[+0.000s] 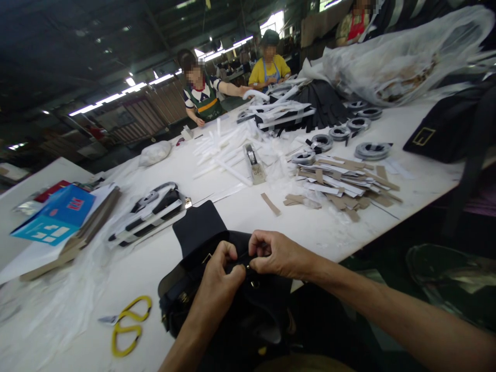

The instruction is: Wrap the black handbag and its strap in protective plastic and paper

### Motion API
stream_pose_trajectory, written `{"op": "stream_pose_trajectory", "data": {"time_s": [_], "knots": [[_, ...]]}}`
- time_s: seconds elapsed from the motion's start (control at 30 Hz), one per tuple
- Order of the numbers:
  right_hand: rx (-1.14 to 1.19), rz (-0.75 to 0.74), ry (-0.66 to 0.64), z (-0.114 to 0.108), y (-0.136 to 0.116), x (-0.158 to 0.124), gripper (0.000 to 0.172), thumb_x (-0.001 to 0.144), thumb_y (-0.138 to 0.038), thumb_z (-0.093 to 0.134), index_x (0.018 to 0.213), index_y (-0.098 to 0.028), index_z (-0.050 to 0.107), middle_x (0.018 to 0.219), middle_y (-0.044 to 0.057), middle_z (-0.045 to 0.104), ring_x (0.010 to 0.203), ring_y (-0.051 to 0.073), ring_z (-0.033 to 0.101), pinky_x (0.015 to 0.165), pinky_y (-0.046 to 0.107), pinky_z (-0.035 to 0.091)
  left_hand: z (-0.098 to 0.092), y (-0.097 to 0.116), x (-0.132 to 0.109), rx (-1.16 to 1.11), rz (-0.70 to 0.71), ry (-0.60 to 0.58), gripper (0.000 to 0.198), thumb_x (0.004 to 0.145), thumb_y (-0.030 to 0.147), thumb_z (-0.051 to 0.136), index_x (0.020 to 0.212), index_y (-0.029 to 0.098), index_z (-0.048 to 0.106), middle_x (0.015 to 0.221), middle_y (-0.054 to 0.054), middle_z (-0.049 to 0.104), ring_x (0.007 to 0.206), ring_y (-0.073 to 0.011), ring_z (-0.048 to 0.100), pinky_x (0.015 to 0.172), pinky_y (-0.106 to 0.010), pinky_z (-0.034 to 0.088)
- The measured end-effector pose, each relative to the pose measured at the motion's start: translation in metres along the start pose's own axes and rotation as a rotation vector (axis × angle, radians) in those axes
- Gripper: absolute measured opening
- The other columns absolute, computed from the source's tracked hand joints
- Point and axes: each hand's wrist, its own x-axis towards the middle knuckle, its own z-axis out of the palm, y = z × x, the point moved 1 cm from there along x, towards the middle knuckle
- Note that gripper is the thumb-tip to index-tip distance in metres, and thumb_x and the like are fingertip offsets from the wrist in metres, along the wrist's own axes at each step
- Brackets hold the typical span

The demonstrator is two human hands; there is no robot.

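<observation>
A black handbag (201, 232) with its flap open lies at the near edge of the white table (256, 206). My left hand (221, 281) is curled in a pinch on a small part of the bag's top edge. My right hand (277, 254) is closed in a pinch on the same spot, fingertips facing the left hand's. What sits between the fingers is too small to make out. Small gold fittings (253, 283) show on the bag just under the hands.
Yellow-handled scissors (127, 325) lie to the left of the bag. Black-and-white straps (149, 214) and a blue box (58, 214) sit further left. Brown and white strips (344, 181), tape rolls (372, 151) and a tape dispenser (253, 163) lie beyond. Other people work at the far end.
</observation>
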Motion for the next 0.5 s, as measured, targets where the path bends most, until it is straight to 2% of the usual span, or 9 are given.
{"op": "stream_pose_trajectory", "data": {"time_s": [0.13,0.2,0.27,0.37,0.43,0.5], "knots": [[-0.033,-0.014,-0.018,-0.003,-0.002,0.004,0.033,0.057,-0.021,0.08,0.084,-0.018,0.06,0.071,-0.007,0.048,0.064,0.008,0.041,0.054,0.018,0.032,0.0,-0.004,0.01,0.131,0.054,0.06,0.016,0.07,0.023,0.055,0.078,0.022,0.041,0.066,0.007,0.039,0.061,-0.0109,0.04,0.053,-0.021,0.032],[-0.044,-0.025,-0.016,-0.008,-0.006,0.005,0.035,0.057,-0.022,0.081,0.084,-0.018,0.06,0.071,-0.007,0.048,0.065,0.008,0.041,0.055,0.019,0.032,-0.001,0.0,0.01,0.06,0.014,-0.005,0.02,0.076,0.029,0.058,0.09,0.022,0.046,0.068,0.007,0.046,0.059,-0.0114,0.046,0.052,-0.021,0.036],[-0.032,-0.006,-0.081,-0.018,-0.012,0.004,0.033,0.06,-0.025,0.081,0.085,-0.017,0.061,0.071,-0.006,0.05,0.065,0.008,0.043,0.056,0.019,0.033,-0.003,0.007,0.003,-0.075,-0.036,-0.147,0.04,0.082,0.038,0.058,0.115,0.022,0.044,0.077,0.003,0.056,0.059,-0.0142,0.055,0.049,-0.024,0.043],[-0.059,0.059,-0.105,-0.04,-0.023,0.001,0.032,0.066,-0.032,0.078,0.09,-0.016,0.062,0.072,-0.005,0.053,0.061,0.007,0.042,0.053,0.019,0.03,-0.015,0.019,-0.021,-0.247,-0.054,-0.308,0.068,0.084,0.04,0.06,0.14,0.026,0.025,0.093,-0.003,0.064,0.06,-0.0169,0.063,0.048,-0.027,0.05],[-0.065,0.084,-0.048,-0.054,-0.028,0.001,0.033,0.072,-0.04,0.074,0.092,-0.016,0.062,0.069,-0.005,0.05,0.054,0.006,0.034,0.047,0.019,0.023,-0.029,0.021,-0.044,-0.35,-0.064,-0.353,0.072,0.083,0.037,0.064,0.143,0.026,0.024,0.09,-0.004,0.067,0.053,-0.0128,0.06,0.047,-0.023,0.047],[-0.049,0.097,-0.003,-0.061,-0.03,0.003,0.037,0.077,-0.049,0.069,0.09,-0.016,0.059,0.064,-0.007,0.044,0.05,0.005,0.026,0.045,0.02,0.016,-0.046,0.016,-0.07,-0.456,-0.094,-0.409,0.072,0.081,0.042,0.067,0.142,0.025,0.031,0.081,-0.003,0.068,0.046,-0.0103,0.055,0.044,-0.02,0.041]]}}
